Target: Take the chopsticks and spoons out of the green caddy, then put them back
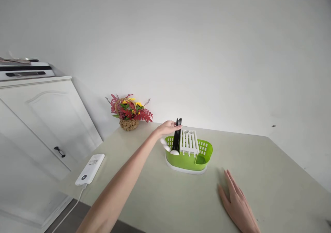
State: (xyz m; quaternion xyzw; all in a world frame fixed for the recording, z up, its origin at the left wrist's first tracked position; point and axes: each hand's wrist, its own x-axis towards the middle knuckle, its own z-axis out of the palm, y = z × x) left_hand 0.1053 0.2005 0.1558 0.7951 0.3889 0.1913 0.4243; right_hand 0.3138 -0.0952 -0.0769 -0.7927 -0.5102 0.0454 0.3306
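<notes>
A green slotted basket [184, 161] on a white base stands on the table, with a white slotted rack [189, 141] across its top. Several black chopsticks [177, 138] rise steeply from its left part. My left hand [168, 126] reaches over from the left, its fingers closed around the upper part of the chopsticks. Beside them, white spoons [167, 148] stick out over the basket's left and front rim. My right hand [237, 205] lies flat on the table to the right and nearer, thumb apart from the fingers, holding nothing.
A wicker basket [128, 124] of red and yellow flowers stands at the back left. Near the table's left edge lies a white power bank [90, 169] with a cable. A white cabinet [49, 122] is at the left; a wall [207, 53] backs the table [155, 198].
</notes>
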